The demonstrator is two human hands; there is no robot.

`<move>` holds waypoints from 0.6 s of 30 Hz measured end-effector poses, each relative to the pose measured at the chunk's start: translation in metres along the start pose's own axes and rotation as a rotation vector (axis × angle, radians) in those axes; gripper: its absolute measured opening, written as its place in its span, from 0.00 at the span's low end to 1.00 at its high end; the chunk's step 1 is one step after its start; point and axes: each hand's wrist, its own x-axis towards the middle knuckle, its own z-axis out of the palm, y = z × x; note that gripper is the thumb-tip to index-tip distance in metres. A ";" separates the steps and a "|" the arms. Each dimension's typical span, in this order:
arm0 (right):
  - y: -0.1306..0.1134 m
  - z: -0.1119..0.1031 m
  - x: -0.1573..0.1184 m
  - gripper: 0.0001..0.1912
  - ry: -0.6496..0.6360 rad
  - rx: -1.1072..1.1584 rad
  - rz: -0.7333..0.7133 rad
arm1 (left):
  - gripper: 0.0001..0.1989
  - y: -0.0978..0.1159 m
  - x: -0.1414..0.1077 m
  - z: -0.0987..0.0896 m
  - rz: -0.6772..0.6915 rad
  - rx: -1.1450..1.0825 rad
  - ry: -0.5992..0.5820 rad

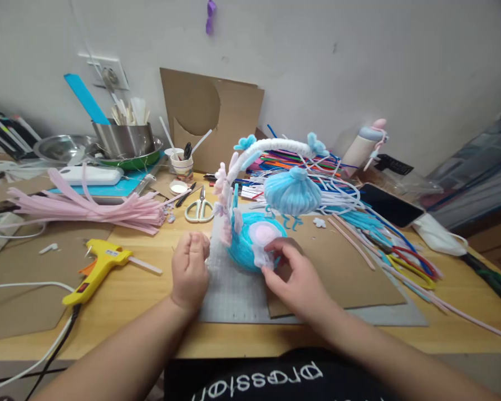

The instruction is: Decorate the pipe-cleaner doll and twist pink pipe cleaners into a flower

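Note:
A pipe-cleaner lamp craft stands in front of me, with a round blue base (242, 245), a white curved stem (275, 145) and a hanging light-blue shade (293, 190). Pale pink flowers (222, 186) run up its left side. On the base lies a pale pink disc (262, 233). My right hand (298, 275) pinches a whitish fuzzy pipe-cleaner piece (262, 256) between thumb and fingers, at the front of the base. Left of the base, my left hand (191, 270) is closed in a fist, and anything inside it is hidden.
A yellow glue gun (98, 270) with its cord lies at left, near a pink pipe-cleaner bundle (92, 206). Scissors (199, 209) lie behind my left hand. Cardboard (342, 267) covers part of the grey mat (234, 303). A phone (390, 203) and loose pipe cleaners (413, 267) are at right.

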 end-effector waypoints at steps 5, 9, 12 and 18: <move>0.003 0.011 0.018 0.10 0.053 -0.410 -0.183 | 0.20 0.000 0.014 -0.001 -0.030 -0.106 0.095; 0.004 0.019 0.022 0.10 0.070 -0.622 -0.212 | 0.16 -0.005 0.019 -0.002 -0.208 -0.163 0.138; 0.006 0.023 0.022 0.10 0.087 -0.717 -0.245 | 0.12 -0.008 0.023 -0.002 -0.304 -0.164 0.143; 0.011 0.027 0.020 0.10 0.101 -0.746 -0.276 | 0.12 -0.012 0.026 -0.001 -0.480 -0.278 0.197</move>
